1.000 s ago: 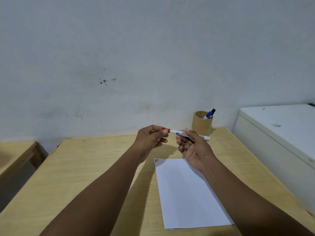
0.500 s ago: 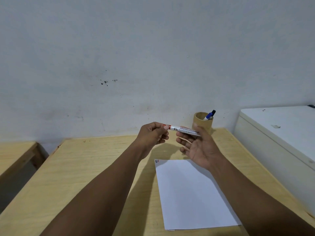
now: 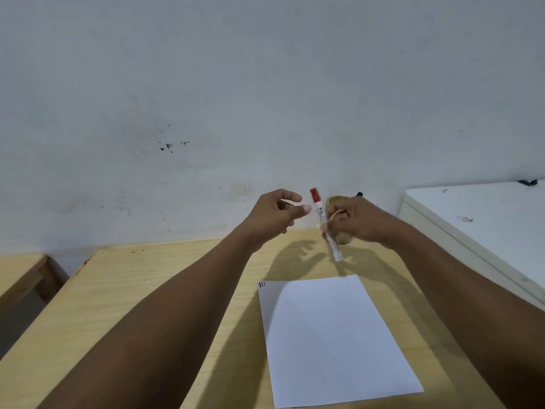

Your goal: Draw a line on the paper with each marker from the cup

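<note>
Red-capped marker (image 3: pixel 324 224) now upright in right hand (image 3: pixel 358 221) grip, left hand (image 3: pixel 275 215) newly off it, fingers apart.

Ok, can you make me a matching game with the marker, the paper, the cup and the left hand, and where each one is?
Things:
1. red-capped marker
2. paper
3. cup
4. left hand

Where or how:
A. lying flat on the wooden table
B. open and empty, just left of the marker
C. held in the right hand, cap end up
D. partly hidden behind the right hand, near the wall

Pairs: 1-C, 2-A, 3-D, 4-B
</note>
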Demonstrator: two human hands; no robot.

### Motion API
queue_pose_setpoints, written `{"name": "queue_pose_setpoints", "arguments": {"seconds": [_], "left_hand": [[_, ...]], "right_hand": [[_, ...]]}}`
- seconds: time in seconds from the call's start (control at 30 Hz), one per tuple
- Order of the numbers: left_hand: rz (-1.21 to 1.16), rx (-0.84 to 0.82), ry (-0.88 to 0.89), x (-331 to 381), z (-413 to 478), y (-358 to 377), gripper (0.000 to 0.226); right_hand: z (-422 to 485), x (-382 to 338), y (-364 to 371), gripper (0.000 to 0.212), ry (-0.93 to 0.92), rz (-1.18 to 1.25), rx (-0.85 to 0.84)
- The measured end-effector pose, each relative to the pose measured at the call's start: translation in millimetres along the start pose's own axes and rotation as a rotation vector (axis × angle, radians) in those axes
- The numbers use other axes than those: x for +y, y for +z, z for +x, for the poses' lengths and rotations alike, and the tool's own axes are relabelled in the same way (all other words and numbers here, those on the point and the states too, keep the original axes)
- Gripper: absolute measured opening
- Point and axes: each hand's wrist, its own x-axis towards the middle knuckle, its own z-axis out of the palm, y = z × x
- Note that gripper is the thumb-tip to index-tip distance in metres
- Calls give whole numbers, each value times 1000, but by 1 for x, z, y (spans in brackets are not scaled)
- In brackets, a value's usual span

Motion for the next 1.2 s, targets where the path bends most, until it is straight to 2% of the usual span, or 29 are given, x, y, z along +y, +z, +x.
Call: {"name": "queue_pose_setpoints", "arguments": {"seconds": [0.13,0.23,0.33,0.6,0.8,1.0,1.2], "left_hand": [[70,-8,-42,-12,8,-3,40],[230,-26,-24,-21,14,5,37],[391,-73,8,-28,24,16,42],[516,-127,26,-41,55,39,45],[542,-140,17,-51,68,46,47],[555,-150,9,-54,70,48,49],[539,-124,-7,-42,61,42,49]], "right_hand": [[19,1,-30,12,-55,12,311],[34,-2,-49,20,-57,5,442],[49,-1,-57,18,-59,2,517],[84,23,-47,26,122,-256,572],[93,39,-38,15,213,-394,518],[89,47,-36,11,189,-311,504],[79,37,-35,18,154,-247,563]]}}
